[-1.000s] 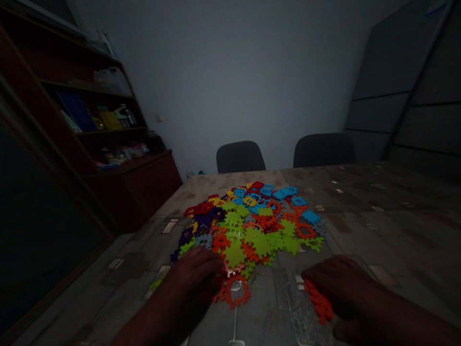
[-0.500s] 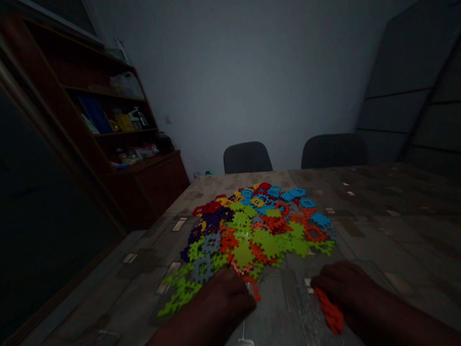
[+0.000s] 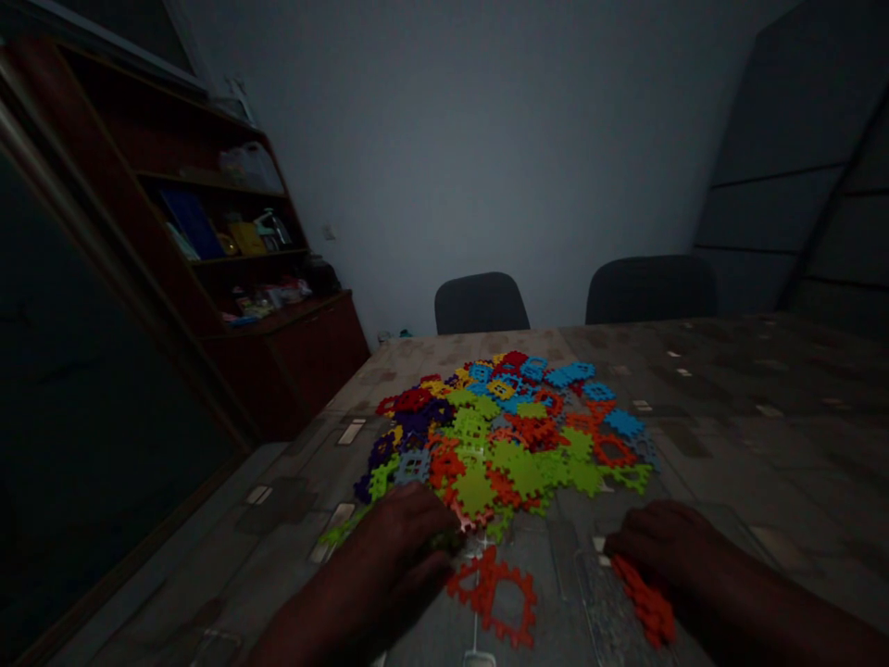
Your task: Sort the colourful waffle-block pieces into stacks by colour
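A heap of flat, toothed plastic pieces [image 3: 507,431] in green, orange, blue, red, purple and yellow lies on the table [image 3: 729,435]. My left hand [image 3: 406,537] rests at the heap's near left edge, fingers curled over green pieces. Just right of it two joined orange ring pieces [image 3: 496,593] lie flat and free. My right hand [image 3: 663,547] sits at the near right, fingers closed over a stack of orange pieces [image 3: 645,602] that stick out beneath it.
Two dark chairs [image 3: 481,302] [image 3: 649,289] stand at the table's far side. A wooden shelf unit [image 3: 243,269] with books and small items fills the left. Dark panels [image 3: 806,157] line the right wall. The room is dim.
My left hand has shifted left onto the green pieces at the heap's edge, uncovering the orange ring pieces on the table. My right hand has stayed on its orange stack.
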The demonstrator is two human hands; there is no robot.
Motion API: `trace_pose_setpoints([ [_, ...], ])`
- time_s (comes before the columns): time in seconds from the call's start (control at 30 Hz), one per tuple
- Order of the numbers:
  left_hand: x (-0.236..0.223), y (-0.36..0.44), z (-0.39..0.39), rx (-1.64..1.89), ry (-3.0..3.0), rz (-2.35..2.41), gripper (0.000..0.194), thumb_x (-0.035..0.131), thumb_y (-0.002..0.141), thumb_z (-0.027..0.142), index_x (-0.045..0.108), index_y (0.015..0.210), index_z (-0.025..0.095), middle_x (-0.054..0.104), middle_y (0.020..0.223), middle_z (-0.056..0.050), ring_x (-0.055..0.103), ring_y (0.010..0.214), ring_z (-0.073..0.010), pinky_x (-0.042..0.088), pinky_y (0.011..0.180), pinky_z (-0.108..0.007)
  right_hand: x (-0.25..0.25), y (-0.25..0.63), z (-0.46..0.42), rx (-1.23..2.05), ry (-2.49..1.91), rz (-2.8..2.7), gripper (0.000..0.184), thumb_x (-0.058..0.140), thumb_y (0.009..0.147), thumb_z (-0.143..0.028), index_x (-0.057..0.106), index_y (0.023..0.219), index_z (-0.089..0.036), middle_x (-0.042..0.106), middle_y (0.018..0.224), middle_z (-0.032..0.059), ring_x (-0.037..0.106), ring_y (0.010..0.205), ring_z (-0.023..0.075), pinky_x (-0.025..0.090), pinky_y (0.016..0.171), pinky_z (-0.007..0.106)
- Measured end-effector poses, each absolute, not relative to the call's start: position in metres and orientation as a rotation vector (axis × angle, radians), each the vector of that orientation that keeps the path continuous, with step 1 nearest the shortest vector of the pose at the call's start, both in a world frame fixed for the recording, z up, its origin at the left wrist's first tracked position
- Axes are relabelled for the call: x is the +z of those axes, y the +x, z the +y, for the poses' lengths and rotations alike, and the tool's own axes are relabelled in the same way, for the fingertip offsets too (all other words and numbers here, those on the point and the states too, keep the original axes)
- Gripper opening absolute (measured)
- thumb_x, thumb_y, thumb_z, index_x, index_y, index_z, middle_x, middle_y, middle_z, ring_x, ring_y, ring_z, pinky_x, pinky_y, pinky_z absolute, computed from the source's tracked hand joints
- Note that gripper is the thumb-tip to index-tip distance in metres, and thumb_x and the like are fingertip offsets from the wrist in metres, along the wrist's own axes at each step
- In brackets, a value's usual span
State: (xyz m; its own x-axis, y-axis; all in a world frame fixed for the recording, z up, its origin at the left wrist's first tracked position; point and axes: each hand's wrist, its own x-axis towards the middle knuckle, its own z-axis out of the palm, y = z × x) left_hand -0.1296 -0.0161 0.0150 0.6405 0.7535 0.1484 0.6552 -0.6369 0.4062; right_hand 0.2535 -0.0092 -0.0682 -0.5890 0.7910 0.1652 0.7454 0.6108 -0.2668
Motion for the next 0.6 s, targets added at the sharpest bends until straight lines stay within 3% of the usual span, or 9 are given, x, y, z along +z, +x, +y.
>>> trace_pose_setpoints([
  [0.1,0.013,-0.117,-0.025,0.252,2.532,1.099,0.012,0.070,0.095,0.016,0.064,0.100,0.024,0.069,0.108,-0.001,0.062,0.102,-0.0220,0.047,0.088,-0.033,-0.062,0.256,-0.013,0.311,-1.244,-2.601,0.041,0.057,0.082,-0.002,0.072,0.105,-0.031,0.074,0.100,0.0029,0.065,0.090,0.0236,0.042,0.082,0.039],
  [0.23,0.008,-0.102,-0.032,0.134,2.567,1.088,0.014,0.070,0.094,0.015,0.061,0.098,0.023,0.067,0.114,-0.002,0.061,0.104,-0.0226,0.047,0.086,-0.033,-0.057,0.260,-0.013,0.309,-1.252,-2.602,0.045,0.055,0.085,-0.001,0.071,0.113,-0.032,0.074,0.108,0.0039,0.064,0.097,0.0248,0.044,0.087,0.039],
  [0.4,0.005,-0.097,-0.035,0.057,2.546,1.286,0.021,0.081,0.088,0.022,0.060,0.091,0.021,0.067,0.104,-0.004,0.060,0.093,-0.0243,0.047,0.079,-0.035,-0.058,0.256,-0.010,0.163,-1.252,-2.640,0.044,0.055,0.080,-0.001,0.073,0.109,-0.030,0.074,0.098,0.0044,0.064,0.088,0.0243,0.043,0.081,0.039],
  [0.53,0.004,-0.100,-0.033,0.067,2.526,1.336,0.041,0.094,0.076,0.044,0.062,0.088,0.021,0.067,0.101,-0.004,0.060,0.092,-0.0264,0.045,0.078,-0.037,-0.062,0.249,-0.015,0.096,-1.285,-2.547,0.046,0.055,0.076,0.000,0.074,0.103,-0.030,0.073,0.091,0.0035,0.061,0.083,0.0229,0.040,0.077,0.040],
  [0.6,0.002,-0.102,-0.029,0.165,2.535,1.305,0.037,0.089,0.083,0.047,0.064,0.092,0.021,0.067,0.103,-0.005,0.061,0.094,-0.0268,0.046,0.079,-0.037,-0.063,0.248,-0.017,0.061,-1.283,-2.537,0.045,0.055,0.075,0.000,0.073,0.102,-0.030,0.072,0.090,0.0031,0.061,0.083,0.0227,0.039,0.078,0.039],
])
